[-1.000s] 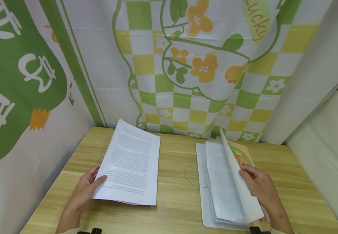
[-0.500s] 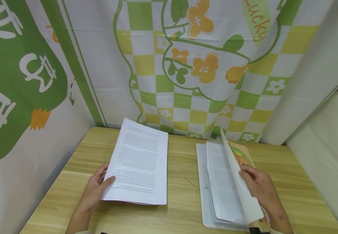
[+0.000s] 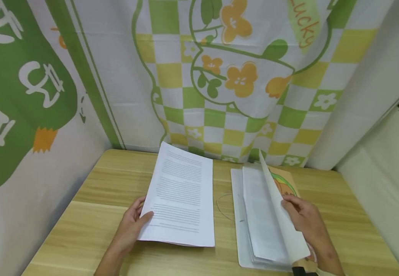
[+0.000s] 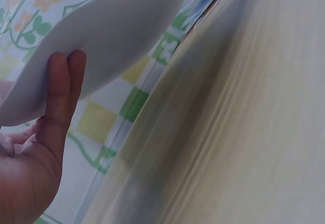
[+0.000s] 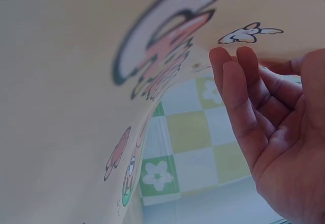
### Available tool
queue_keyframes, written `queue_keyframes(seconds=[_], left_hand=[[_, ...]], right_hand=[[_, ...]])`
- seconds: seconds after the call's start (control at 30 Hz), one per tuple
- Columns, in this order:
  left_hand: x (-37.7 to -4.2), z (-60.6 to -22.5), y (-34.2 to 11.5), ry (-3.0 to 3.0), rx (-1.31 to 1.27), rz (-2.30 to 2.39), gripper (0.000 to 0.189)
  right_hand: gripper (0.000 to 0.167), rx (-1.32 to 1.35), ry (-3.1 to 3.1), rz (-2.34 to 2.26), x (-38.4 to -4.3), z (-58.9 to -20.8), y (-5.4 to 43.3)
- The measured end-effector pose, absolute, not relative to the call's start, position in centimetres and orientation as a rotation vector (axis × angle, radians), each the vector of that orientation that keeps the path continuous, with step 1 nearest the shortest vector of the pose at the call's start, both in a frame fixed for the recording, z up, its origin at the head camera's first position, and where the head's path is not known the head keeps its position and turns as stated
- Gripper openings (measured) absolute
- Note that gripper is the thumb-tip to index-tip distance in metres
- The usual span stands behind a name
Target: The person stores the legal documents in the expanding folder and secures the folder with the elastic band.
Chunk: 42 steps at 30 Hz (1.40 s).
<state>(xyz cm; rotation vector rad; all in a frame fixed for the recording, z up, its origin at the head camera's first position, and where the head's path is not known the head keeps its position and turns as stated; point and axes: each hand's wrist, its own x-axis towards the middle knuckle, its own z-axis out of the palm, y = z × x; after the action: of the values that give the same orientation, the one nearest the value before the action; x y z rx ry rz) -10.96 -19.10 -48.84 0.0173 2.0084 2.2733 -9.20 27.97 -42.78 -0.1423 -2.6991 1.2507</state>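
Note:
My left hand (image 3: 130,226) holds a thin stack of printed paper (image 3: 182,191) by its lower left edge. The thumb lies on top, and in the left wrist view fingers (image 4: 58,89) support the paper from beneath. The stack is tilted above the table. To its right lies an open file folder (image 3: 241,241), with several translucent sleeves (image 3: 265,214) inside. My right hand (image 3: 306,220) pinches the raised cover (image 3: 285,226) at its right edge. The right wrist view shows the cover's tan outer face (image 5: 66,107) with cartoon prints, curving beside the hand.
A thin elastic cord (image 3: 220,209) loops out from the folder's left side onto the wooden table (image 3: 82,222). Behind the table hangs a green and yellow checked curtain (image 3: 192,99). White printed cloth (image 3: 92,130) closes off the left side.
My left hand has carried the paper stack to the right, closer to the folder. The right hand and the raised cover have stayed in place.

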Motion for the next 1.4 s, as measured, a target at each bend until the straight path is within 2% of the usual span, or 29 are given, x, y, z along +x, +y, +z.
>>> queue_keyframes(seconds=[0.67, 0.93, 1.4], left_hand=[[-10.9, -48.9, -15.4, 1.853, 0.114, 2.261, 0.058], [-11.0, -48.8, -14.4, 1.821, 0.116, 2.236, 0.056], [-11.4, -48.9, -12.7, 1.794, 0.181, 2.255, 0.057]], right_hand=[[0.038, -0.134, -2.742, 1.222, -9.4, -42.6, 27.3], [0.031, -0.074, -2.691, 1.266, -9.6, -42.7, 27.0], [0.032, -0.03, -2.677, 1.312, -9.8, -42.8, 26.5]])
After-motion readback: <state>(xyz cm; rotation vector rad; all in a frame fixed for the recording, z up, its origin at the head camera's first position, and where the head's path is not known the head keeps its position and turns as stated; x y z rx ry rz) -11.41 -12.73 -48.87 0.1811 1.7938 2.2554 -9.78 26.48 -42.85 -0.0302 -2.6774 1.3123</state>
